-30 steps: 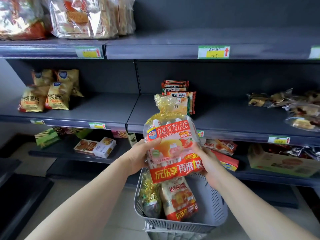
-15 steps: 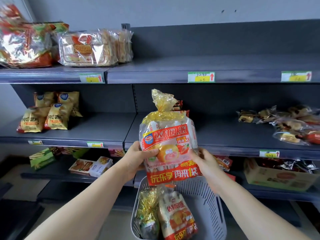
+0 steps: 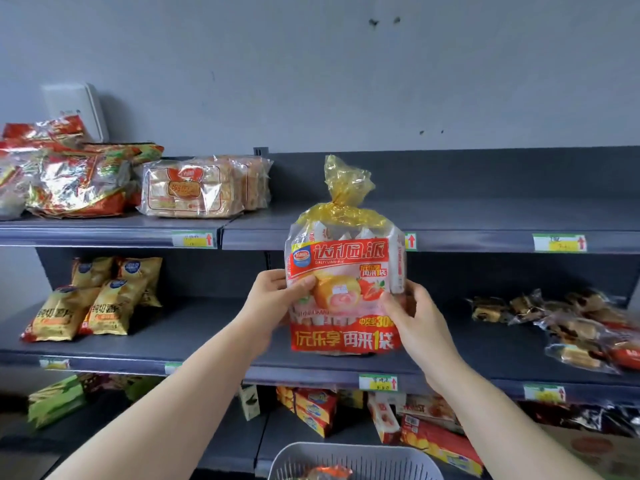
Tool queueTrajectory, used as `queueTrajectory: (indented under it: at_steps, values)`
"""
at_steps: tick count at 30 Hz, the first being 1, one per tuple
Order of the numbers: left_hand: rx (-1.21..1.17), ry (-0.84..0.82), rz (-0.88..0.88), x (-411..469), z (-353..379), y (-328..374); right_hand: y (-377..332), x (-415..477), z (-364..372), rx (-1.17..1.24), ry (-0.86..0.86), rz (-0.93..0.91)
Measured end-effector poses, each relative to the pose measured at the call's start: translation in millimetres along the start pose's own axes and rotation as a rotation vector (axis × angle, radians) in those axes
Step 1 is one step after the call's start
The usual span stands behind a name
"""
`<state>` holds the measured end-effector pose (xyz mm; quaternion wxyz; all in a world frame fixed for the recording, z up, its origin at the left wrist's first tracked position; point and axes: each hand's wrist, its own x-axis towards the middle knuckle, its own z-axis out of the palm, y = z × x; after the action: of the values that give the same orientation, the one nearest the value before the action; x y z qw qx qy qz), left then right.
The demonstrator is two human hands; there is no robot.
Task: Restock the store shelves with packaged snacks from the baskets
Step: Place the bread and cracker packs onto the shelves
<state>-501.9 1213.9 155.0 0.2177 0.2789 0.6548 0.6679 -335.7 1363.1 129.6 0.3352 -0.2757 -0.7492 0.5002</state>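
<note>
A large clear-and-red bag of small cakes point(image 3: 343, 271), tied at the top with yellow film, is upright in front of the shelves. My left hand point(image 3: 273, 299) grips its left side with the thumb across the front. My right hand point(image 3: 412, 313) holds its right side, fingers curled round the edge. The bag's top reaches just above the front edge of the top shelf point(image 3: 467, 237), whose right part is bare. The grey slotted basket point(image 3: 353, 459) sits at the bottom edge with another packet partly visible inside.
Top shelf left holds clear bread packs point(image 3: 194, 188) and foil bags point(image 3: 69, 174). The middle shelf point(image 3: 214, 327) has yellow chip bags point(image 3: 97, 299) at left and wrapped pastries point(image 3: 571, 327) at right. Boxed snacks point(image 3: 311, 410) fill the lower shelf.
Both hands have lifted the cake bag from just above the basket up to the level of the top shelf's edge. The view has tilted upward; the basket has dropped to the bottom edge.
</note>
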Motion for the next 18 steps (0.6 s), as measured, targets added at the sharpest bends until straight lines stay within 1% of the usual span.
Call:
queueTrajectory:
  at_steps: [5, 8, 12, 18]
  values:
    - [-0.040, 0.042, 0.037, 33, 17, 56, -39, 46, -18, 0.080, 0.052, -0.072]
    - [-0.027, 0.031, 0.120, 54, 29, 81, -60, 80, -29, 0.116, 0.090, -0.120]
    - [-0.017, 0.054, 0.228, 80, 46, 101, -80, 122, -42, 0.144, 0.128, -0.178]
    - [-0.059, 0.102, 0.295, 121, 72, 123, -91, 172, -57, 0.152, 0.134, -0.241]
